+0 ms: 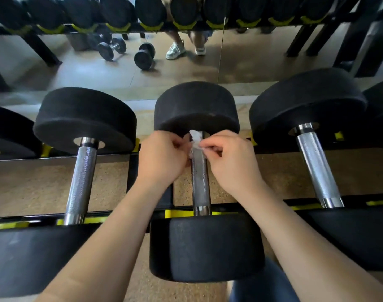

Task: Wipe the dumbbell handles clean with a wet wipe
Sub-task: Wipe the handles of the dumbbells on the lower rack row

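Observation:
Three black dumbbells lie side by side on a low rack, each with a knurled chrome handle. The middle dumbbell's handle (pixel 200 182) runs away from me between its two black heads. A small white wet wipe (pixel 195 139) is draped over the far end of that handle. My left hand (pixel 162 158) and my right hand (pixel 230 159) sit on either side of the handle, fingers curled, each pinching an edge of the wipe. The left dumbbell's handle (pixel 81 182) and the right dumbbell's handle (pixel 316 164) are bare.
The black rack rail with yellow pads (pixel 179 213) crosses under the handles. A mirror behind the rack reflects a row of dumbbells (pixel 151 12), loose dumbbells on the floor (pixel 144 55) and a person's shoes (pixel 175 51). Tan speckled floor lies beneath.

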Demonstrator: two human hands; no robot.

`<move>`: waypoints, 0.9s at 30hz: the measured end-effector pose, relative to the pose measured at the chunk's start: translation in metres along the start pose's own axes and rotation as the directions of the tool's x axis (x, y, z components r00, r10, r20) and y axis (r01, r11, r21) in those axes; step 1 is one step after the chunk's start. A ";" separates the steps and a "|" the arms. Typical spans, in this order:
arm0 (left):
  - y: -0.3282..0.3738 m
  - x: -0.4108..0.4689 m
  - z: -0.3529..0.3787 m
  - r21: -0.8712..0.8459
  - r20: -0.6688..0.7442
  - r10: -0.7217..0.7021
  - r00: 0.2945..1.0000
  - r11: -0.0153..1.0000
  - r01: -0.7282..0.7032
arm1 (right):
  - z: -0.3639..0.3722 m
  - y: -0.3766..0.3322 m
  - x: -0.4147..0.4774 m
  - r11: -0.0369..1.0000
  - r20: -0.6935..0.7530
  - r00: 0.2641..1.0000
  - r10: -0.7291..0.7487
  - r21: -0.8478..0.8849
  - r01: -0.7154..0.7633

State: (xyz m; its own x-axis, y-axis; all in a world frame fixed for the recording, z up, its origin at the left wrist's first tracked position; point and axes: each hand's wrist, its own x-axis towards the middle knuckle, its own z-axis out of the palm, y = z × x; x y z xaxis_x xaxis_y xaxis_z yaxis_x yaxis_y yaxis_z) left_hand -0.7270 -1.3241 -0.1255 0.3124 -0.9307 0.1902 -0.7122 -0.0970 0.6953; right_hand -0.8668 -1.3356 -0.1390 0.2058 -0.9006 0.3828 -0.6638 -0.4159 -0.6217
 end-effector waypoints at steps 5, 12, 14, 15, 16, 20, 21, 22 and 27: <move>0.012 -0.008 0.001 0.448 0.036 0.466 0.884 0.783 -0.431 | 0.003 0.008 0.002 0.912 0.088 0.947 0.310 0.254 -0.322; -0.004 -0.011 -0.010 0.298 0.085 0.479 0.873 0.824 -0.481 | 0.000 0.003 -0.002 0.890 0.150 0.945 0.290 0.319 -0.324; -0.002 -0.015 -0.011 0.220 0.087 0.322 0.943 0.917 -0.333 | 0.000 0.002 -0.003 0.916 0.115 0.957 0.268 0.278 -0.290; 0.000 -0.014 -0.012 0.179 0.082 0.253 0.964 0.948 -0.264 | 0.000 0.001 -0.003 0.934 0.097 0.963 0.252 0.236 -0.268; 0.001 -0.014 -0.011 0.150 0.062 0.188 0.980 0.969 -0.195 | 0.000 0.001 -0.003 0.954 0.076 0.970 0.233 0.175 -0.243; 0.001 -0.008 0.002 -0.118 0.053 -0.143 0.988 0.982 0.149 | 0.000 0.001 -0.003 0.980 0.016 0.981 0.195 0.023 -0.195; 0.000 -0.007 0.006 -0.141 0.075 -0.173 0.982 0.973 0.182 | 0.000 0.000 -0.003 0.981 0.010 0.982 0.189 0.050 -0.189; 0.000 -0.008 0.007 -0.077 0.092 -0.151 0.984 0.984 0.158 | 0.000 -0.002 -0.004 0.981 -0.005 0.986 0.167 0.097 -0.166; 0.008 -0.022 -0.006 0.308 0.035 0.151 0.988 0.939 -0.154 | -0.002 -0.008 -0.004 0.974 -0.038 0.996 0.078 0.217 -0.068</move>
State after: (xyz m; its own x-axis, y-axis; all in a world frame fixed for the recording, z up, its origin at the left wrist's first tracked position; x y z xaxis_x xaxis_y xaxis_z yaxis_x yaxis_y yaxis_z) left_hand -0.7359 -1.3025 -0.1195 0.1792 -0.9463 0.2691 -0.9103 -0.0558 0.4101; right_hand -0.8637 -1.3281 -0.1345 0.1264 -0.9248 0.3589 -0.5044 -0.3715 -0.7795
